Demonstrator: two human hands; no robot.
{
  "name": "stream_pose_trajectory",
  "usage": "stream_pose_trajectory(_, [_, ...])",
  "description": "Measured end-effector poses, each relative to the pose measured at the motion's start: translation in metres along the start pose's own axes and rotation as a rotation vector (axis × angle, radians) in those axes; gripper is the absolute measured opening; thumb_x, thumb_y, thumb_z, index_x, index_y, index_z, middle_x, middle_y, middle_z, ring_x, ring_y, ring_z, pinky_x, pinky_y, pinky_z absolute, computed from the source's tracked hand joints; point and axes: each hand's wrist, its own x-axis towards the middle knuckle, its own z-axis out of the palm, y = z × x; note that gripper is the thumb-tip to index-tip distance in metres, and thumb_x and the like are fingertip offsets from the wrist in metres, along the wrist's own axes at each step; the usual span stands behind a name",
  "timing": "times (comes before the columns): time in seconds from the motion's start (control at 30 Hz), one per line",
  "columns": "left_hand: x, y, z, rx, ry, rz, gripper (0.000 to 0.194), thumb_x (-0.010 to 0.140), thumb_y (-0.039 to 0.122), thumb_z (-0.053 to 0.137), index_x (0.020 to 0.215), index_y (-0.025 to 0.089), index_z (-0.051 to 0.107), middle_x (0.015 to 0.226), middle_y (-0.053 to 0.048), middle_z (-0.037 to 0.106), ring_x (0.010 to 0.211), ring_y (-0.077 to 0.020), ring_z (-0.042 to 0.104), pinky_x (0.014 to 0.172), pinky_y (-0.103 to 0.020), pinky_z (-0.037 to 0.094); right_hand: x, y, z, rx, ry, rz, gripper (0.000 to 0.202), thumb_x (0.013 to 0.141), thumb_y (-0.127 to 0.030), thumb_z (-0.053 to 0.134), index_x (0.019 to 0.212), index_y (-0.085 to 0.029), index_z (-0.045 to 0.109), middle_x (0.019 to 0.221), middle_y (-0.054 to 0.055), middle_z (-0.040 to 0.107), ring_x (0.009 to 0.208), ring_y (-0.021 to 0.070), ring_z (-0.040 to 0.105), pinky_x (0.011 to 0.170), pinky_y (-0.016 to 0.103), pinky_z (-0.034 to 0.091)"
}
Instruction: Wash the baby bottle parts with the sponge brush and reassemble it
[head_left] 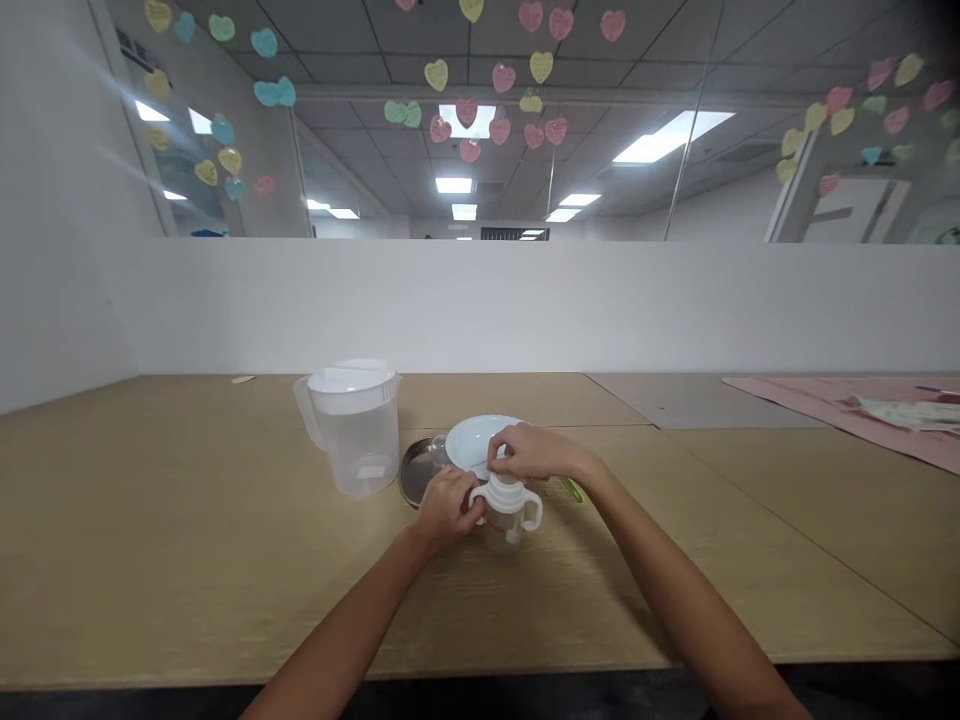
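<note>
A small clear baby bottle [504, 527] with a white collar and two white side handles stands upright on the table in front of me. My left hand [448, 503] is closed around its left handle. Just over the bottle's top, my right hand [529, 452] has thumb and fingertips pinched together. Whatever they pinch is hidden by the fingers. Behind my hands lies a white plate [469, 437], partly covered by the right hand. A round metal dish [415, 478] sits beside my left hand, with a small clear cup-like piece [439, 451] at its edge.
To the left stands a clear plastic pitcher [360, 440] with a white lid and handle. A green handle [572, 490] pokes out under my right wrist. On the far right a pink cloth [810, 405] holds pale items. A white wall [360, 305] borders the table's back.
</note>
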Motion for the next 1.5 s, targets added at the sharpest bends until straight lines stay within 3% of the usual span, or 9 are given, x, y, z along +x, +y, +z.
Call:
stream_pose_trajectory(0.17, [0.002, 0.004, 0.001, 0.042, 0.015, 0.026, 0.012, 0.073, 0.020, 0.042, 0.066, 0.018, 0.051, 0.059, -0.003, 0.055, 0.060, -0.0167, 0.050, 0.061, -0.029, 0.037, -0.009, 0.023, 0.028, 0.009, 0.482, -0.121, 0.032, 0.074, -0.047, 0.061, 0.088, -0.019, 0.066, 0.062, -0.001, 0.059, 0.058, 0.0109, 0.051, 0.053, 0.021, 0.035])
stream_pose_trajectory(0.33, [0.002, 0.004, 0.001, 0.040, 0.053, 0.062, 0.011, 0.074, 0.020, 0.042, 0.070, 0.018, 0.052, 0.058, -0.002, 0.055, 0.058, -0.0167, 0.050, 0.062, -0.029, 0.037, -0.002, 0.044, 0.067, 0.122, 0.770, -0.313, 0.036, 0.075, -0.047, 0.061, 0.100, -0.020, 0.062, 0.089, 0.005, 0.065, 0.073, 0.0139, 0.057, 0.066, 0.025, 0.045])
stream_pose_trajectory(0.6, [0.000, -0.002, 0.005, 0.108, 0.071, 0.095, 0.015, 0.083, 0.023, 0.041, 0.076, 0.019, 0.053, 0.063, -0.002, 0.058, 0.061, -0.0168, 0.052, 0.060, -0.028, 0.035, 0.002, 0.053, 0.094, 0.204, 1.069, -0.373, 0.023, 0.078, -0.030, 0.058, 0.098, -0.018, 0.060, 0.082, 0.004, 0.065, 0.068, 0.0130, 0.058, 0.067, 0.027, 0.049])
stream_pose_trajectory(0.8, [0.002, -0.006, 0.010, 0.140, 0.069, 0.079, 0.022, 0.088, 0.028, 0.038, 0.075, 0.019, 0.053, 0.061, -0.002, 0.058, 0.060, -0.0166, 0.052, 0.059, -0.028, 0.037, 0.000, 0.048, 0.096, 0.278, 1.060, -0.384, 0.027, 0.084, -0.027, 0.051, 0.109, -0.018, 0.054, 0.083, 0.005, 0.068, 0.076, 0.0156, 0.064, 0.073, 0.028, 0.051])
stream_pose_trajectory(0.97, [0.002, 0.000, -0.001, 0.012, 0.062, 0.089, 0.016, 0.084, 0.024, 0.042, 0.092, 0.018, 0.055, 0.073, -0.004, 0.063, 0.067, -0.0172, 0.057, 0.064, -0.029, 0.041, -0.002, 0.051, 0.092, 0.180, 0.997, -0.441, 0.031, 0.088, -0.024, 0.043, 0.117, -0.018, 0.051, 0.091, 0.007, 0.069, 0.085, 0.0171, 0.065, 0.077, 0.030, 0.051])
stream_pose_trajectory(1.1, [0.000, 0.008, -0.008, -0.154, 0.037, 0.115, 0.034, 0.080, 0.026, 0.046, 0.113, 0.017, 0.047, 0.096, -0.008, 0.064, 0.081, -0.0198, 0.059, 0.072, -0.031, 0.045, -0.002, 0.059, 0.094, 0.074, 0.978, -0.472, 0.036, 0.088, -0.022, 0.040, 0.123, -0.019, 0.047, 0.101, 0.008, 0.067, 0.092, 0.0177, 0.063, 0.081, 0.032, 0.050])
stream_pose_trajectory(1.2, [-0.001, 0.014, -0.005, -0.202, 0.006, 0.104, 0.051, 0.080, 0.034, 0.048, 0.126, 0.015, 0.038, 0.106, -0.012, 0.061, 0.090, -0.0220, 0.059, 0.078, -0.034, 0.046, -0.003, 0.063, 0.099, 0.041, 0.984, -0.467, 0.045, 0.086, -0.027, 0.043, 0.130, -0.018, 0.040, 0.107, 0.010, 0.065, 0.096, 0.0200, 0.061, 0.084, 0.034, 0.049])
stream_pose_trajectory(1.37, [-0.001, 0.022, 0.005, -0.225, 0.000, -0.032, 0.052, 0.078, 0.041, 0.054, 0.122, 0.015, 0.043, 0.095, -0.010, 0.063, 0.084, -0.0211, 0.061, 0.076, -0.034, 0.049, -0.004, 0.065, 0.108, 0.094, 0.971, -0.467, 0.053, 0.084, -0.033, 0.043, 0.133, -0.016, 0.035, 0.111, 0.012, 0.062, 0.101, 0.0231, 0.059, 0.087, 0.038, 0.047])
stream_pose_trajectory(1.5, [-0.001, 0.026, 0.004, -0.355, -0.009, -0.137, 0.043, 0.077, 0.037, 0.057, 0.115, 0.018, 0.046, 0.094, -0.008, 0.063, 0.081, -0.0195, 0.061, 0.072, -0.032, 0.049, 0.003, 0.069, 0.119, 0.164, 1.075, -0.367, 0.056, 0.080, -0.037, 0.046, 0.130, -0.014, 0.033, 0.105, 0.013, 0.059, 0.092, 0.0232, 0.059, 0.081, 0.038, 0.049])
